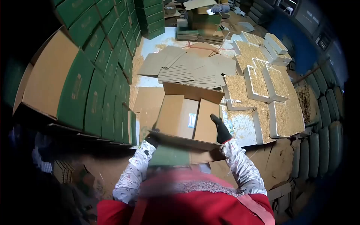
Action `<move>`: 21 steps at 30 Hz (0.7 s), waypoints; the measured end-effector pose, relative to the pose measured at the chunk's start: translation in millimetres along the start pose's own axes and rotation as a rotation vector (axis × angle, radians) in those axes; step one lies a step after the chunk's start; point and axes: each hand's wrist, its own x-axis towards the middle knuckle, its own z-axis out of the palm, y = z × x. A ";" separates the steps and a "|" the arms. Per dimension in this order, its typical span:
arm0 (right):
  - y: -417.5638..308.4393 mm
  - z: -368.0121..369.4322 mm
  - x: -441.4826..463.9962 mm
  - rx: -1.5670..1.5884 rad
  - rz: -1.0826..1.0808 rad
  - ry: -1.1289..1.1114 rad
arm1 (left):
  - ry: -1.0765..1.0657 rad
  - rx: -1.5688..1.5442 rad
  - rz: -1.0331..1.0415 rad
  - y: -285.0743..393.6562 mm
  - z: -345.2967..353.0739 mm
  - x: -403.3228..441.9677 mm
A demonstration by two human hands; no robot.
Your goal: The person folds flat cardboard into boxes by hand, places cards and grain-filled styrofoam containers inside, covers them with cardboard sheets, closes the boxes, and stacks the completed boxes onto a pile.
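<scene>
In the middle of the view an open cardboard box (170, 116) lies with its flaps spread, and a small white and blue label (192, 120) shows between two inner flaps. My right hand (222, 129), in a dark glove, is at the box's right side, thumb up over the flap and the other fingers hidden below. At the near left corner, my left hand (152, 139), also dark-gloved, holds the box edge; most of its fingers are out of sight under the cardboard.
Green boxes (93, 93) stand stacked along the left. Flat cardboard sheets (187, 67) lie beyond the box. White trays of yellowish grains (275, 80) cover the right side. A co-worker's gloved hand (217, 8) is beside a box at the back.
</scene>
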 end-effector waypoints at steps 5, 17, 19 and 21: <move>-11.0 36.8 -46.6 -0.163 -0.002 0.088 | -0.109 -0.184 0.225 105.9 -0.6 -60.8; -83.4 281.3 -92.0 -0.001 -0.322 -0.453 | 0.897 -0.407 1.222 385.8 -234.1 -179.2; -89.7 318.8 -91.8 -0.061 -0.393 -0.501 | 0.949 -0.057 1.025 352.1 -226.5 -124.5; -108.2 359.8 -87.3 -0.171 -0.529 -0.522 | 0.921 0.301 0.851 310.9 -204.4 -58.9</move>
